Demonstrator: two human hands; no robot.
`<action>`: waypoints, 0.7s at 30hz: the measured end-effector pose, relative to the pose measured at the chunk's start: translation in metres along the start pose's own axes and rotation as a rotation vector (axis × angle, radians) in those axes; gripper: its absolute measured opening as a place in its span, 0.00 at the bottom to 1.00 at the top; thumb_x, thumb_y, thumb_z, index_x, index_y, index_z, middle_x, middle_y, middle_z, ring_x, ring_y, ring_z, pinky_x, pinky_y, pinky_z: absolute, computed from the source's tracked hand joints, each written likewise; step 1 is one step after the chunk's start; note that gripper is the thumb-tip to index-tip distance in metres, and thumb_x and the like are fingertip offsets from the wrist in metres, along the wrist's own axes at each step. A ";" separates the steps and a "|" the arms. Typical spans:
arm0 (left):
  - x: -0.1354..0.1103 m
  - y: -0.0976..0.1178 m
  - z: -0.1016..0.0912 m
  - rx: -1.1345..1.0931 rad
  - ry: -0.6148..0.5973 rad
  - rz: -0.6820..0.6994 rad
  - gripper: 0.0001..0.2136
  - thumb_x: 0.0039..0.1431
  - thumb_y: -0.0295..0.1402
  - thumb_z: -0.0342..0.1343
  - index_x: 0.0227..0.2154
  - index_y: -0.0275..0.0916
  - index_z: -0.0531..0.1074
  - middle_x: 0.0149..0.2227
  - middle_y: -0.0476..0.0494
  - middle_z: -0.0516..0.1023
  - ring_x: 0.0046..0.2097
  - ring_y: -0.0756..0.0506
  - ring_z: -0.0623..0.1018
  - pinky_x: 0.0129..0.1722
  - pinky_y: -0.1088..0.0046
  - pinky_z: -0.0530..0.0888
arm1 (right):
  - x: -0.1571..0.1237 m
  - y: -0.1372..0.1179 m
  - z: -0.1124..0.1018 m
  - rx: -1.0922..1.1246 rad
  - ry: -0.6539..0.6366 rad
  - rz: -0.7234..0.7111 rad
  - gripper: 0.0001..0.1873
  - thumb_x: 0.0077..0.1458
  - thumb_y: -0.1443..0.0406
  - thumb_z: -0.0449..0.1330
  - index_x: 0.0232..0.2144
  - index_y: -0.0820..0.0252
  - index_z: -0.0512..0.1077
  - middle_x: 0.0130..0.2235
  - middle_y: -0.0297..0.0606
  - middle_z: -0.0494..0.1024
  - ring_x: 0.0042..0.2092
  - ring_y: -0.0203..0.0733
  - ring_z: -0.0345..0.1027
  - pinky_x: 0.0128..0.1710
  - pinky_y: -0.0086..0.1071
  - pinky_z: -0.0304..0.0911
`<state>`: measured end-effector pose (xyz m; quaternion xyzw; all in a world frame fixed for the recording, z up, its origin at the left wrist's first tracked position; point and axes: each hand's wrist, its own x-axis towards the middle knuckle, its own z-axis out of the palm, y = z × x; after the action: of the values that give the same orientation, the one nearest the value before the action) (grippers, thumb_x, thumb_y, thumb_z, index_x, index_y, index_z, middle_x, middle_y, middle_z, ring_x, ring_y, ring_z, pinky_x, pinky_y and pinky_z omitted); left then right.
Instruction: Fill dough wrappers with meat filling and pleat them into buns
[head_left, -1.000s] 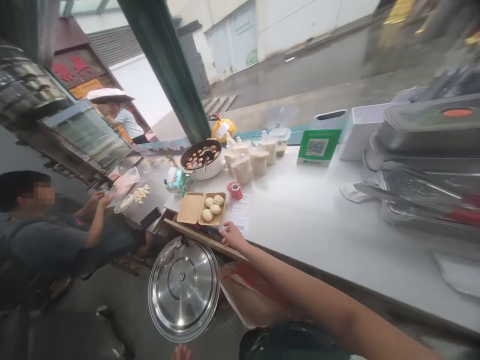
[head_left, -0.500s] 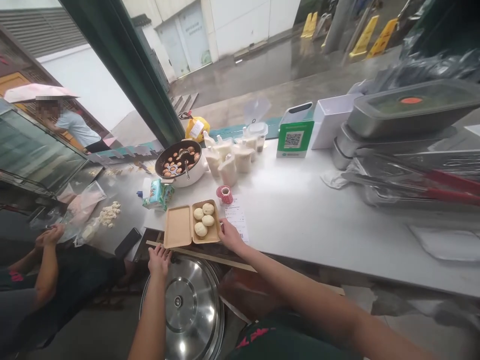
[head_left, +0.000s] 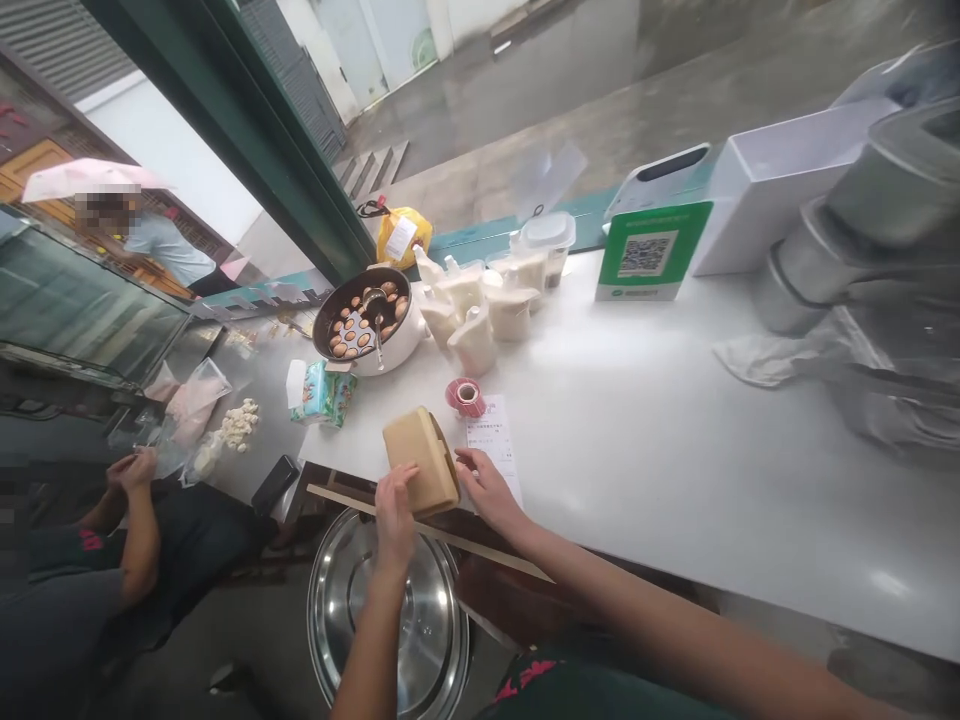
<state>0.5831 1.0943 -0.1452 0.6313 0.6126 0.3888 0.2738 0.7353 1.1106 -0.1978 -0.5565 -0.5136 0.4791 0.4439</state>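
Folded shut and lifted off the surface point(head_left: 637, 480) since the earlier view, the tan takeaway box point(head_left: 420, 462) now stands tilted, clenched in the left grip point(head_left: 394, 520) above a steel pot lid point(head_left: 427, 640) (the right grip point(head_left: 487, 482) is released, just beside the box, near a printed receipt point(head_left: 491, 445)).

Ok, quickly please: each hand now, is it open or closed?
Left hand: closed on the tan takeaway box, holding it.
Right hand: open, fingers near the box, not gripping.

Lidded white cups point(head_left: 510, 315) are lined up beside a green QR-code sign point(head_left: 643, 251), with a white pot point(head_left: 401, 345) set farther left of the sign.
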 end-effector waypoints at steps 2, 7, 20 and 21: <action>-0.001 -0.001 0.007 0.077 0.006 0.029 0.20 0.61 0.41 0.34 0.38 0.41 0.71 0.45 0.43 0.71 0.51 0.45 0.66 0.55 0.60 0.56 | -0.001 0.001 -0.003 0.058 0.005 0.017 0.17 0.55 0.59 0.46 0.43 0.61 0.62 0.42 0.42 0.66 0.43 0.39 0.61 0.42 0.35 0.61; 0.007 -0.013 0.012 0.071 0.011 0.013 0.19 0.61 0.40 0.35 0.45 0.41 0.67 0.49 0.42 0.68 0.53 0.45 0.64 0.54 0.63 0.59 | 0.003 0.000 -0.003 -0.061 -0.030 -0.094 0.19 0.53 0.62 0.49 0.48 0.57 0.61 0.42 0.40 0.63 0.39 0.37 0.62 0.38 0.34 0.64; -0.006 -0.023 0.031 0.058 0.188 -0.172 0.23 0.61 0.42 0.33 0.52 0.35 0.58 0.55 0.37 0.60 0.58 0.45 0.56 0.57 0.63 0.54 | 0.000 -0.003 0.006 -0.435 -0.053 -0.222 0.30 0.52 0.57 0.52 0.56 0.60 0.51 0.51 0.46 0.58 0.53 0.46 0.53 0.47 0.39 0.60; -0.014 -0.022 0.034 0.059 0.201 -0.184 0.23 0.61 0.42 0.33 0.52 0.36 0.58 0.56 0.37 0.59 0.58 0.44 0.56 0.57 0.63 0.55 | 0.002 -0.003 0.006 -0.451 -0.055 -0.225 0.31 0.52 0.56 0.52 0.56 0.60 0.51 0.51 0.47 0.58 0.52 0.46 0.53 0.47 0.39 0.60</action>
<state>0.5992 1.0867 -0.1839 0.5382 0.7035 0.4052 0.2266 0.7290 1.1127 -0.1957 -0.5677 -0.6779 0.3150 0.3448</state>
